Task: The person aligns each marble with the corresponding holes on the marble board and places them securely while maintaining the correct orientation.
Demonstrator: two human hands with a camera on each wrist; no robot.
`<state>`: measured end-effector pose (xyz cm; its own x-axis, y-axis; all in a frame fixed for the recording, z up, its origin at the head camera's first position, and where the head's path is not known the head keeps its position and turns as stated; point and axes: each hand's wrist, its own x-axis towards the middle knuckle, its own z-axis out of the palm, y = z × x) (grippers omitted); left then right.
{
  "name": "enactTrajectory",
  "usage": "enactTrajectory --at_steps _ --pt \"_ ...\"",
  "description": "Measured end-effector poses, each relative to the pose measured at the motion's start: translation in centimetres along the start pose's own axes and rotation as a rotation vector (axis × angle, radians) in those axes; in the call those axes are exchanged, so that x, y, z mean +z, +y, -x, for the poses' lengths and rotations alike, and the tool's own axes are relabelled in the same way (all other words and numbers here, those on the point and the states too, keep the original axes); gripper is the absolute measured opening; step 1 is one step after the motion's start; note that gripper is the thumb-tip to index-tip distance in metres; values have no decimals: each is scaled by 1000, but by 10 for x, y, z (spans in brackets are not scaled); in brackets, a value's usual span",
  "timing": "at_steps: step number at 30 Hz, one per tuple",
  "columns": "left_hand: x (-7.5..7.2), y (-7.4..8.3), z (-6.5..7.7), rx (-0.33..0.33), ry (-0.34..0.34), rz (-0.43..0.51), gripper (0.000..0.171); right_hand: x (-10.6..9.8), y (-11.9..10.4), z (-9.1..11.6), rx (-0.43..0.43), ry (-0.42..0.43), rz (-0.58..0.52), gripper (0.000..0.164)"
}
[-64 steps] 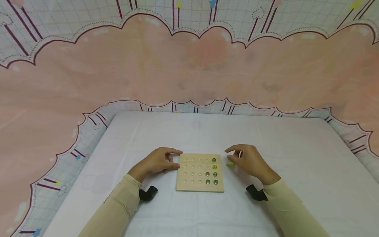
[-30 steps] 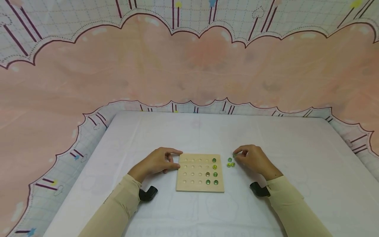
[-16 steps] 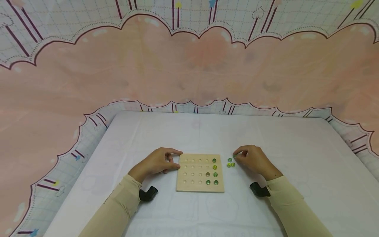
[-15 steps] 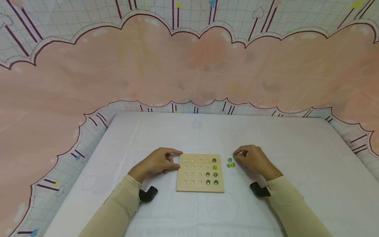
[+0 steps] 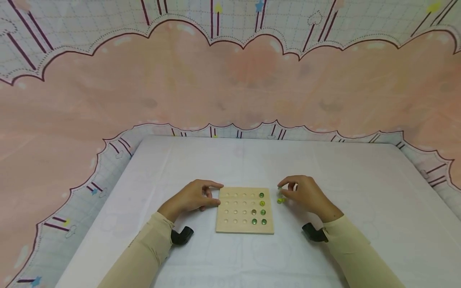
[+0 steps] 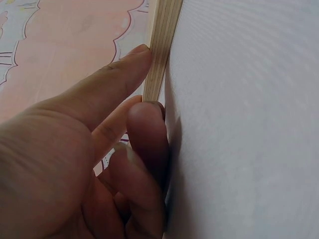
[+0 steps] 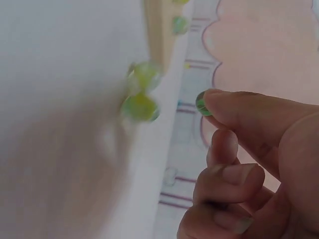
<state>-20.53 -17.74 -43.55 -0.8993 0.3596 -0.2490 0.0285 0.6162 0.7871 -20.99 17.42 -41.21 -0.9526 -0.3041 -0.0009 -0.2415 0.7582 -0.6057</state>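
In the head view a square wooden board point(image 5: 245, 228) with rows of round hollows lies flat. Green and yellowish glass marbles point(image 5: 264, 222) fill its right column and part of the column beside it. My left hand point(image 5: 194, 196) holds the board's far left corner, its thumb on the left edge and its index fingertip at the corner. The left wrist view has the thumb against the plywood edge point(image 6: 167, 30). To the right of the board, my right hand point(image 5: 306, 196) pinches a green marble point(image 7: 201, 103) between thumb and index finger. Below it lie two yellow-green marbles point(image 7: 141, 107).
A white cloth-covered table point(image 5: 201, 160) spreads around the board. Behind it hangs a peach fabric backdrop point(image 5: 230, 88) with a scalloped border. Black wrist cameras point(image 5: 181, 236) stick out below both wrists, close to the tabletop.
My right hand has shifted a little left towards the board with a marble between its fingertips, and now covers part of the loose group. My left hand keeps its place on the board.
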Motion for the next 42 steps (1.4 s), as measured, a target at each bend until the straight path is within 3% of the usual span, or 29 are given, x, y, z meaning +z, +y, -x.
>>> enactTrajectory --at_steps 14,21,34,42 --pt "2 -1 1 -17 12 -9 54 19 -33 1 -91 -45 2 13" --pt "2 -5 2 8 12 8 53 33 -41 -3 -146 -91 -15 10" --pt "4 -6 1 -14 16 17 53 50 -43 -6 -172 -156 -52 11" --pt "5 -5 2 -19 21 23 53 55 -43 -7 -121 -179 -16 13"
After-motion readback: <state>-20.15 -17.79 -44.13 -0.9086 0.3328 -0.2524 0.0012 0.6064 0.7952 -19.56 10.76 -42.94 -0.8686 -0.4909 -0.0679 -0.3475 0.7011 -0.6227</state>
